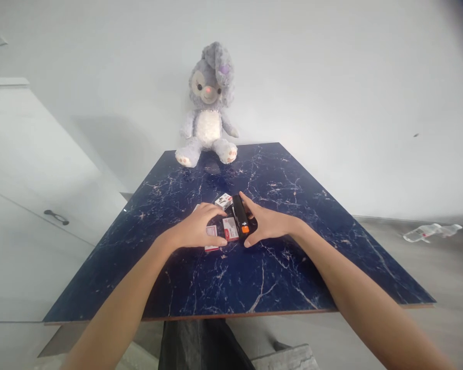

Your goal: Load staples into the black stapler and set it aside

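A black stapler (pixel 239 215) with an orange end lies near the middle of the dark blue table. My right hand (pixel 268 221) curves around its right side, thumb and fingers apart; whether the fingertips touch it is hard to tell. To its left lie a small red-and-white box (pixel 230 229) and a flat white box with red edges (pixel 212 237). Behind them stands another small white box (pixel 224 201) with a dark picture on it. My left hand (pixel 198 226) is open over the left side of this group, thumb and fingers spread, partly covering the flat box.
A grey plush rabbit (pixel 209 123) sits at the table's far edge against the white wall. A white cabinet (pixel 31 205) with a dark handle stands left. Clear plastic bottles (pixel 428 233) lie on the floor at right. The marbled table (pixel 254 288) narrows toward the wall.
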Demonstrator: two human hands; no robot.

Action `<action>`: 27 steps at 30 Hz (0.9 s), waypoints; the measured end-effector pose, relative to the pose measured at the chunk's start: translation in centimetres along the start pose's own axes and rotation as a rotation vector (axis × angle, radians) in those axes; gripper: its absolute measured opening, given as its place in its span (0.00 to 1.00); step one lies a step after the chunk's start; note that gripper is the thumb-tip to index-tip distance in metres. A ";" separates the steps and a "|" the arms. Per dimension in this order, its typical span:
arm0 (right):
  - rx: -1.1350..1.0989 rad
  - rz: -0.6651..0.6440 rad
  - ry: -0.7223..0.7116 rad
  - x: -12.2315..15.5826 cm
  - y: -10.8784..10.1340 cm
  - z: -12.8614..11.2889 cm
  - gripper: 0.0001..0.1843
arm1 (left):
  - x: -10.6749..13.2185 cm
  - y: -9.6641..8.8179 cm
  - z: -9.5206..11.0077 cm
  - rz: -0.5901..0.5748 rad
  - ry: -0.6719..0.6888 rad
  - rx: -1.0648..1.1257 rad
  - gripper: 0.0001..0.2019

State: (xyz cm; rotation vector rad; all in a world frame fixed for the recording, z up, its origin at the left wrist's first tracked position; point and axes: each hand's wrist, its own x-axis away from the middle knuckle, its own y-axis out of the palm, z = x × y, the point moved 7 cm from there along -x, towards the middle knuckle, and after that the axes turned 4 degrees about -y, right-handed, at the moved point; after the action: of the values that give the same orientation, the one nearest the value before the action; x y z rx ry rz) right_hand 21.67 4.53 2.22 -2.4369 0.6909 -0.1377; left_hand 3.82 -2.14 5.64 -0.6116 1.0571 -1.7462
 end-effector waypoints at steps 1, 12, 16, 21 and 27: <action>0.029 0.013 0.000 0.0 0.1 0.1 0.81 | 0.3 -0.3 -0.4 -0.030 -0.021 0.011 0.34; 0.132 0.077 0.031 -0.2 0.5 -0.4 0.79 | 0.7 -0.3 -1.2 -0.102 -0.085 -0.032 0.37; 0.086 0.057 0.033 -0.2 0.8 -0.7 0.78 | 0.2 -0.8 -0.7 0.006 -0.105 -0.010 0.36; 0.078 0.066 0.046 -0.2 0.9 -0.6 0.78 | -0.5 0.9 0.7 0.073 -0.070 -0.011 0.37; 0.095 0.094 -0.001 -0.3 0.7 -0.4 0.78 | -0.9 2.4 0.6 0.086 -0.053 0.002 0.43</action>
State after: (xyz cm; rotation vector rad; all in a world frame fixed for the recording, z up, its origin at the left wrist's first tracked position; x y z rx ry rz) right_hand 21.02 3.98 2.19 -2.3091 0.7794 -0.1285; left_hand 5.75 -1.87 3.94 -0.5998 1.0301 -1.6474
